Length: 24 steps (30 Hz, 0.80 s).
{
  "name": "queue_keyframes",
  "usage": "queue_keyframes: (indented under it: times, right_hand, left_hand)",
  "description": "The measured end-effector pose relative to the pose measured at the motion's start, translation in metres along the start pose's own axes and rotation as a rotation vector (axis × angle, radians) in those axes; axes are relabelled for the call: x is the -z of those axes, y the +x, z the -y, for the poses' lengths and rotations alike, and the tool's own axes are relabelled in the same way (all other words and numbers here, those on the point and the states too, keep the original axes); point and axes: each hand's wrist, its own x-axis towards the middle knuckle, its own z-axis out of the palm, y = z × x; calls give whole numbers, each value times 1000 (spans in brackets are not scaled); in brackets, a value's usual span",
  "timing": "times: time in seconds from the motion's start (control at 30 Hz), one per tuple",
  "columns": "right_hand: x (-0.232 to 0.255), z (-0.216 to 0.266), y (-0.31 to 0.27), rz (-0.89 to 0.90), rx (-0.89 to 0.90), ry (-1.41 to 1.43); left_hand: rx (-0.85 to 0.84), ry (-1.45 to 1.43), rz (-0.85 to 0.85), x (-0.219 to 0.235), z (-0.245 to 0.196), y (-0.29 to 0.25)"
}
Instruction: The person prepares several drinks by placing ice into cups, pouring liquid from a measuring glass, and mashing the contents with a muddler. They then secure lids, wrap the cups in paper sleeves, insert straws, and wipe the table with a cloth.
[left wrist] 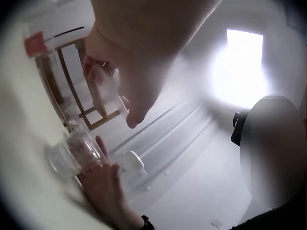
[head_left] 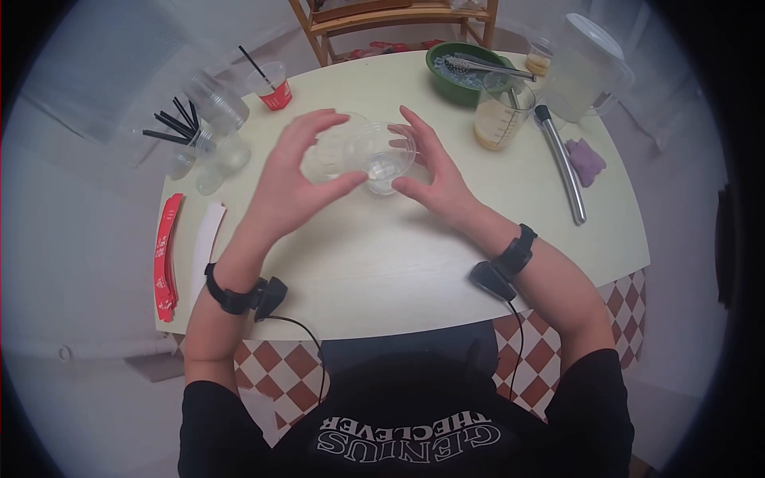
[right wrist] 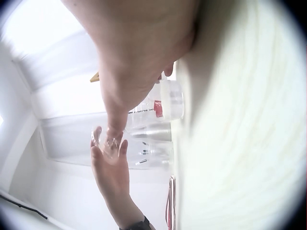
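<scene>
Hands [head_left: 279,183] [head_left: 441,179] are curving half open, the left holding a clear lid [left wrist: 109,87], the right bending round a clear cup [head_left: 386,165] midway between the side edges of the desk [head_left: 358,263]. Beyond, a green bowl [head_left: 454,92] is sitting near the far edge.

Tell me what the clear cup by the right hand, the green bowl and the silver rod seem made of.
Clear cup: likely thin, glossy plastic, being see-through with bright highlights.
Green bowl: probably smooth plastic, judging by its even colour.
Silver rod: apparently polished metal, given its bright streaks.
</scene>
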Motion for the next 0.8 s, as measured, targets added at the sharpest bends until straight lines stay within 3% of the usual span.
queue_keyframes:
  times: [0.1, 0.3, 0.37, 0.5, 0.6, 0.8]
  right_hand:
    - [3, 6, 1, -9, 54, 1]
    - [2, 6, 1, -72, -30, 8]
    - [0, -1, 3, -86, -49, 26]
    - [-2, 2, 2, -103, -147, 108]
    - [-3, 5, 2, -107, -161, 106]
    - [-3, 1, 2, -95, -136, 49]
  left_hand:
    - [-88, -21, 65, -33, 4, 11]
    - [-62, -50, 141, -53, 16, 14]
    - [35, -265, 133, -58, 20, 13]
    - [49, -397, 92, -70, 34, 5]
    - [92, -402, 91, -68, 27, 4]
    - [57, -108, 156, -55, 19, 5]
